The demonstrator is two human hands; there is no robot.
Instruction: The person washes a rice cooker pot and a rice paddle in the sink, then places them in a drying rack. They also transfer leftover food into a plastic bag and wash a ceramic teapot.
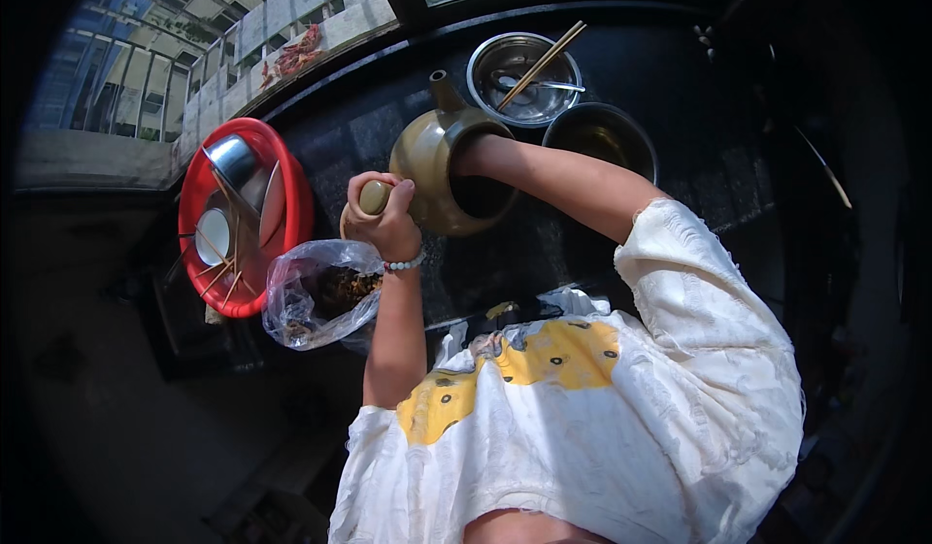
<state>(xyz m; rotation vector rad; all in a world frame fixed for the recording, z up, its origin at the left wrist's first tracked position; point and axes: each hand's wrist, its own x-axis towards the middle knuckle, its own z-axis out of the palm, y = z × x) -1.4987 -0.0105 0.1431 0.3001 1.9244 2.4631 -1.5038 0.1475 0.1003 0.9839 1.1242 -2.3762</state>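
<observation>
A brown glazed ceramic pot (426, 147) with a spout lies tilted on the black counter, its wide mouth facing right and towards me. My left hand (384, 213) is closed around the pot's stubby side handle (374, 197). My right forearm reaches into the mouth; the right hand is inside the pot, hidden, so its fingers cannot be seen. Just below my left hand, beside the wrist with a bead bracelet (404, 264), an open clear plastic bag (291, 282) holds dark brown, crumbly matter (349, 287).
At the left stands a red plastic basin (302, 202) with a metal bowl (231, 160), a white cup (212, 237) and chopsticks. Behind my right forearm are a steel bowl (477, 96) with chopsticks (542, 66) and a spoon (557, 85), and a darker metal bowl (604, 133). Dried red chillies (295, 56) lie on the window ledge.
</observation>
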